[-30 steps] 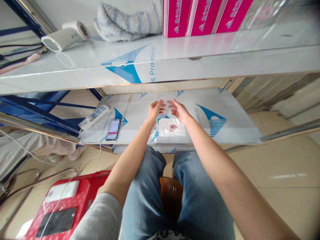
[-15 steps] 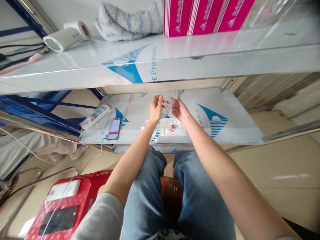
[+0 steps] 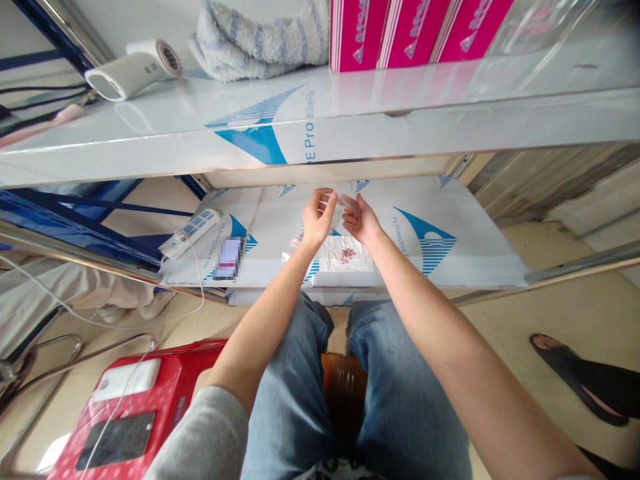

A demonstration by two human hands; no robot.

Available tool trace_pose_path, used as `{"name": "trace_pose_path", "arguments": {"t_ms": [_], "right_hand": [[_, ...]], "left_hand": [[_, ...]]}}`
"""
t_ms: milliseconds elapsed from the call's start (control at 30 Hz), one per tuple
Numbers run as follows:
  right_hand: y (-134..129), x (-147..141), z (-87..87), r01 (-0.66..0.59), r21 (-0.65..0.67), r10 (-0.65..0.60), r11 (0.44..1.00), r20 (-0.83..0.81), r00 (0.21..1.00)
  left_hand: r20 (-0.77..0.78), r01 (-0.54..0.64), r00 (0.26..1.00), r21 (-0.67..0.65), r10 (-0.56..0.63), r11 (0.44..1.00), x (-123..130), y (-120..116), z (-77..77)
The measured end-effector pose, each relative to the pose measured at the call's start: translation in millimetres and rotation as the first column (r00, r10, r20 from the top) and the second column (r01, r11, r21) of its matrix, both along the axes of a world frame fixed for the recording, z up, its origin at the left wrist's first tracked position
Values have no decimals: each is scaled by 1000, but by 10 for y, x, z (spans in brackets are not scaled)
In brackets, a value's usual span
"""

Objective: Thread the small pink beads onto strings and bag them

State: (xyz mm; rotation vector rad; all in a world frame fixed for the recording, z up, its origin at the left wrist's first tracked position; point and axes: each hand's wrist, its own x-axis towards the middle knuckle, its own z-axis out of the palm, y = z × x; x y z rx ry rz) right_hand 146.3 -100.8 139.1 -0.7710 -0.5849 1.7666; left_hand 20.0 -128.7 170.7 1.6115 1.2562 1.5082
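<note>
Over the film-covered lower shelf (image 3: 370,207), my left hand (image 3: 319,217) is closed with thumb and index fingertip together. Facing it a short gap away is my right hand (image 3: 363,220), its fingers curled in and the fingertips blurred. Whatever is pinched in them is too small and smeared to name. Just below my hands lies a white plastic sheet or bag (image 3: 357,257) with a little heap of pink and brown bead-like bits (image 3: 347,255) on it. A crumpled clear plastic bag (image 3: 291,251) is partly covered by my left forearm.
A pixelated phone (image 3: 229,259) and a white power strip (image 3: 193,233) lie to the left. The upper shelf (image 3: 165,150) carries a hair dryer (image 3: 133,72), a striped towel (image 3: 260,43) and pink boxes (image 3: 360,37). Another person's sandalled foot (image 3: 575,377) stands at right.
My left hand has shifted slightly right, towards my right hand. The reddish bits seen between the fingers earlier no longer show clearly. Another person's foot has come into view at right.
</note>
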Motion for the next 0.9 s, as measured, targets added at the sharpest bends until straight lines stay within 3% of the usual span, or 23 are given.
{"name": "trace_pose_path", "arguments": {"t_ms": [267, 633, 900], "right_hand": [[4, 21, 9, -26, 72, 31, 997, -63, 998], [14, 26, -16, -49, 62, 54, 997, -86, 995], [-6, 48, 24, -29, 47, 27, 998, 44, 999]], "left_hand": [[-30, 13, 999, 75, -10, 997, -10, -29, 17], [-250, 60, 968, 126, -27, 990, 26, -86, 28], [-182, -9, 983, 86, 25, 996, 31, -114, 90]]}}
